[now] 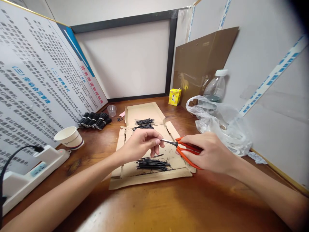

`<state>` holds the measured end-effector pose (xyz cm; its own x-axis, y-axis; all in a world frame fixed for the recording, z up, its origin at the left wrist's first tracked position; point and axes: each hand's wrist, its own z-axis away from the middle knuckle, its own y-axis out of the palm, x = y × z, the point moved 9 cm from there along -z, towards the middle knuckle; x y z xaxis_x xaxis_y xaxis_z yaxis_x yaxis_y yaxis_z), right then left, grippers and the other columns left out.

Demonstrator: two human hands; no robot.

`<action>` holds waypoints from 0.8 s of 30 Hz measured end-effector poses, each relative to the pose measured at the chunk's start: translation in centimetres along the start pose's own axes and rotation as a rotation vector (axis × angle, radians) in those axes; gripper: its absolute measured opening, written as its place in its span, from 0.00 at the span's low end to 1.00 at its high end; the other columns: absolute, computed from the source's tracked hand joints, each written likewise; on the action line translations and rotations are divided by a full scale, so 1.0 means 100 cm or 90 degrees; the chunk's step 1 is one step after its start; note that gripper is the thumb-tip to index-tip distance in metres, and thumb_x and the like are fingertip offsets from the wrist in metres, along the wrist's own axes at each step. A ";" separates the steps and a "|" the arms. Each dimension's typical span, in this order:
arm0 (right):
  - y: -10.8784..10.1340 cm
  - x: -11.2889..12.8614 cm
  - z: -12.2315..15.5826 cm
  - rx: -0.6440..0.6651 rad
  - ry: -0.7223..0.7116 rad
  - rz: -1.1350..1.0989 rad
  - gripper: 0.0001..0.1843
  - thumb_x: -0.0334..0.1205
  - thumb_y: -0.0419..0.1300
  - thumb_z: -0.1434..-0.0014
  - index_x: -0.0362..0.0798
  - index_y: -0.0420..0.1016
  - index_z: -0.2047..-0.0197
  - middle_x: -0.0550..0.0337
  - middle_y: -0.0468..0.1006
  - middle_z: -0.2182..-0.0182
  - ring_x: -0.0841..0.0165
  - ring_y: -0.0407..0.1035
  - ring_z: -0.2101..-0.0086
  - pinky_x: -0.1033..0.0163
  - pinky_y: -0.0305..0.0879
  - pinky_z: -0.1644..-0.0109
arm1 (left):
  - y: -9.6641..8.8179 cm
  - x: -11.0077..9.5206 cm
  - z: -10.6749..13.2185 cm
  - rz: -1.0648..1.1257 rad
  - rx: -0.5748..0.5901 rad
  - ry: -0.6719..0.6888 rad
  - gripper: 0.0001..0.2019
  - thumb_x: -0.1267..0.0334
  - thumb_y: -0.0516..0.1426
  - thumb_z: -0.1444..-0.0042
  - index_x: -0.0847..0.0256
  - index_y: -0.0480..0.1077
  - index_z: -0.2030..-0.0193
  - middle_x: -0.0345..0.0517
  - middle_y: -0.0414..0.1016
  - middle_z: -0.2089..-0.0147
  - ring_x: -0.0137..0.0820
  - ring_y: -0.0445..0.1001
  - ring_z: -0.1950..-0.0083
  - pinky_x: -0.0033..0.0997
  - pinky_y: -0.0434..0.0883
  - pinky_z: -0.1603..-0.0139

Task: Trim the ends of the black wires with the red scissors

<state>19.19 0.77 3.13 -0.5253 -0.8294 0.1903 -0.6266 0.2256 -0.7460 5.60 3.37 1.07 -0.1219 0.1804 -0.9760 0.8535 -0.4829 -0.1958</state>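
Note:
My right hand (209,151) grips orange-handled scissors (184,149), their short metal blades pointing left. My left hand (141,143) is pinched closed right at the blade tips, holding something thin that I cannot make out. Both hands hover over a flattened cardboard sheet (135,175). A loose pile of thin black wire pieces (152,164) lies on the cardboard just below my hands. Another pile of black pieces (144,123) lies at the far end of the cardboard.
Tied bundles of black wires (94,120) lie at the back left beside a small clear cup (112,110). A paper cup (69,137) and a white power strip (31,172) sit left. A crumpled plastic bag (222,124), bottle (215,87) and yellow carton (174,96) stand right.

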 end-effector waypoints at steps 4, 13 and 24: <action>-0.002 0.001 0.000 -0.011 -0.005 0.011 0.08 0.33 0.54 0.43 0.47 0.73 0.71 0.64 0.73 0.81 0.75 0.61 0.82 0.66 0.52 0.76 | 0.001 -0.001 0.000 0.011 -0.002 -0.010 0.04 0.71 0.55 0.42 0.70 0.69 0.66 0.45 0.73 0.71 0.21 0.70 0.79 0.19 0.69 0.81; -0.007 0.001 -0.002 -0.031 0.009 0.010 0.10 0.34 0.54 0.42 0.47 0.74 0.72 0.64 0.73 0.83 0.76 0.60 0.83 0.67 0.53 0.77 | 0.002 0.003 0.001 0.040 0.002 0.006 0.04 0.68 0.56 0.43 0.68 0.67 0.66 0.48 0.74 0.68 0.23 0.72 0.76 0.21 0.70 0.81; -0.009 0.003 -0.002 -0.027 0.019 -0.013 0.07 0.33 0.55 0.45 0.46 0.74 0.71 0.64 0.72 0.83 0.76 0.61 0.83 0.68 0.53 0.78 | -0.001 -0.001 0.000 0.036 -0.019 0.021 0.04 0.68 0.57 0.44 0.67 0.66 0.66 0.47 0.75 0.69 0.23 0.72 0.77 0.21 0.71 0.80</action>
<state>19.44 0.42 4.01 -0.5289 -0.8183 0.2253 -0.6611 0.2307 -0.7140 5.51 3.36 1.17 -0.0561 0.1816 -0.9818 0.8732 -0.4678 -0.1364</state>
